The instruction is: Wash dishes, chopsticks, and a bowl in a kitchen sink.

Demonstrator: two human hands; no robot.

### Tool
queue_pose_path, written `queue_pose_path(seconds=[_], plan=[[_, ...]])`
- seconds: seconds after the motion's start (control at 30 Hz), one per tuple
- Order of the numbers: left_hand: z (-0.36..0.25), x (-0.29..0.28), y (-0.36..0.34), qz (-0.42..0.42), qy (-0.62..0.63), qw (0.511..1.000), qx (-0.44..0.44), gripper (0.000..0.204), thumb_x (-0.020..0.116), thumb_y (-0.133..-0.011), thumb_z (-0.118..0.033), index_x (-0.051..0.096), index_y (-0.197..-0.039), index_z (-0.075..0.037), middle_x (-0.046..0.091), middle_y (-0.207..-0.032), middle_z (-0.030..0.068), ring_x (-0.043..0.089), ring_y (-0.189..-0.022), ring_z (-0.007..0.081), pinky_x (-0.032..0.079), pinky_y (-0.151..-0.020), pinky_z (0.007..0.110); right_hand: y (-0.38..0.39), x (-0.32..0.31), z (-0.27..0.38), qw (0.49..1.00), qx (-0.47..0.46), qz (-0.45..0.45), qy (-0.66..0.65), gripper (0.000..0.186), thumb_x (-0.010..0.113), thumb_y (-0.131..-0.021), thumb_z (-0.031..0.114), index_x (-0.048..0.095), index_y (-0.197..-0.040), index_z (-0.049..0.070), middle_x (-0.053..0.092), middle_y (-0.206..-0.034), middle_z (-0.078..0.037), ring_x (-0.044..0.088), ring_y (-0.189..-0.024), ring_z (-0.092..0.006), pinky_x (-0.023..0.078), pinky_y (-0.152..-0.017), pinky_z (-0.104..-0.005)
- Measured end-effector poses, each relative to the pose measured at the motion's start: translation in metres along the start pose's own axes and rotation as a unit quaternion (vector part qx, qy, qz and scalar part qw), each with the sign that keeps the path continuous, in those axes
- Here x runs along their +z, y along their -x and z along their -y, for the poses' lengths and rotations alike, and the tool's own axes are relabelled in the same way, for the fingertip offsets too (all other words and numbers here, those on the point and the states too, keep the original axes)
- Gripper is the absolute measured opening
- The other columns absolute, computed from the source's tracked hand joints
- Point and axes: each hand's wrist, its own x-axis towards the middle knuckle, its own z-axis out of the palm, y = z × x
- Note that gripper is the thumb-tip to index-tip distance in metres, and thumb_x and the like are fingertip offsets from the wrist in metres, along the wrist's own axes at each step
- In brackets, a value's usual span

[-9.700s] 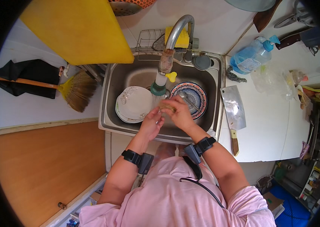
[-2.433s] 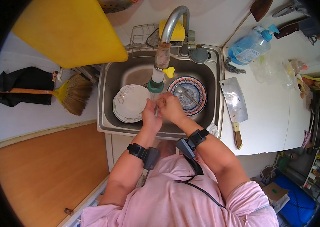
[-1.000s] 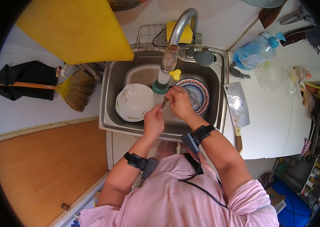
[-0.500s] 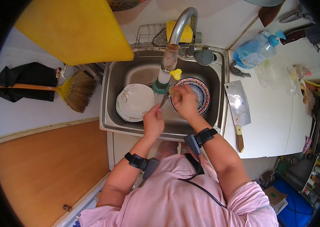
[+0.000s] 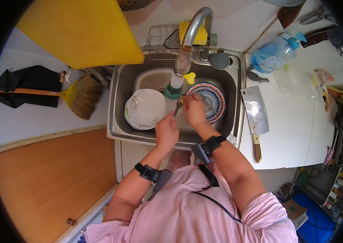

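Observation:
Below the faucet's green spout (image 5: 173, 92), my left hand (image 5: 167, 131) is closed round the handle of a slim metal piece of cutlery (image 5: 177, 108); whether it is a spoon or fork I cannot tell. My right hand (image 5: 194, 111) pinches a small yellowish-brown scrubber (image 5: 181, 99) against its upper end. Water runs from the spout beside the cutlery. On the left of the sink lie stacked white floral plates (image 5: 143, 107). A patterned blue and orange bowl (image 5: 219, 99) sits at the right, partly behind my right hand, with another utensil (image 5: 210, 106) in it.
The steel sink (image 5: 236, 77) surrounds both hands. A cleaver (image 5: 255, 110) lies on the white counter (image 5: 289, 133) at the right, near a blue soap bottle (image 5: 274, 54). A yellow board (image 5: 82, 32) juts over the sink's left corner; the curved faucet (image 5: 191, 28) overhangs the middle.
My right hand has shifted slightly left and down, its forearm lowering. The left hand has moved a little to the right, still holding the cutlery.

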Motion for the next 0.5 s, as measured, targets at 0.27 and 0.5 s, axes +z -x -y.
queue_pose_path(seconds=[0.27, 0.5], plan=[[0.043, 0.008, 0.000, -0.064, 0.280, 0.948, -0.140, 0.022, 0.043, -0.081, -0.004, 0.055, -0.097, 0.004, 0.058, -0.072, 0.0085, 0.054, -0.061, 0.0161, 0.043, -0.059, 0.026, 0.004, 0.006, 0.012, 0.983, 0.023, 0.077, -0.165, 0.013, 0.053, -0.068, 0.003, 0.059, -0.079, 0.002, 0.052, -0.081, -0.017, 0.053, -0.072, -0.0338, 0.044, -0.065, -0.0377], [0.033, -0.012, 0.012, 0.007, 0.276, 0.943, -0.185, 0.026, 0.042, -0.083, -0.005, 0.051, -0.107, 0.003, 0.047, -0.063, -0.0006, 0.037, -0.048, 0.0053, 0.032, -0.043, 0.018, 0.007, 0.001, 0.015, 0.983, -0.120, 0.066, -0.120, 0.013, 0.054, -0.066, 0.002, 0.058, -0.078, 0.001, 0.051, -0.080, -0.016, 0.052, -0.076, -0.0317, 0.044, -0.068, -0.0372]])
